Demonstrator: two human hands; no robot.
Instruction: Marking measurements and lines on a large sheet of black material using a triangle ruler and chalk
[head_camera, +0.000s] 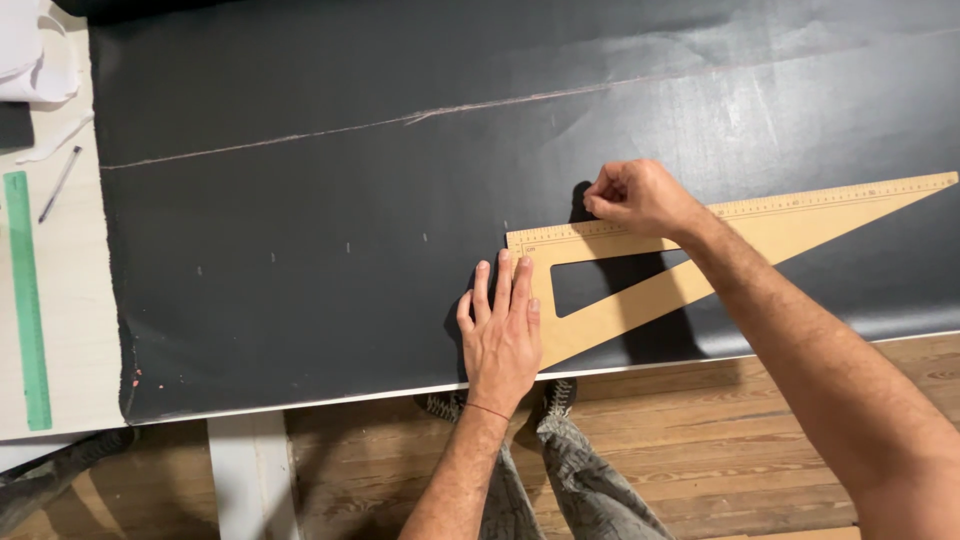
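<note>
While the left hand (500, 335) lies flat and open, fingers spread over the short end of the set square (700, 255), the right hand (635, 197) is pinched closed at the square's upper ruled edge, its fingertips bunched; whatever it grips is too small to tell. The square lies on the black sheet (400, 180), stretching to the right under the right forearm. A green ruler (26, 300) and a pen (60, 183) lie well apart at the left.
</note>
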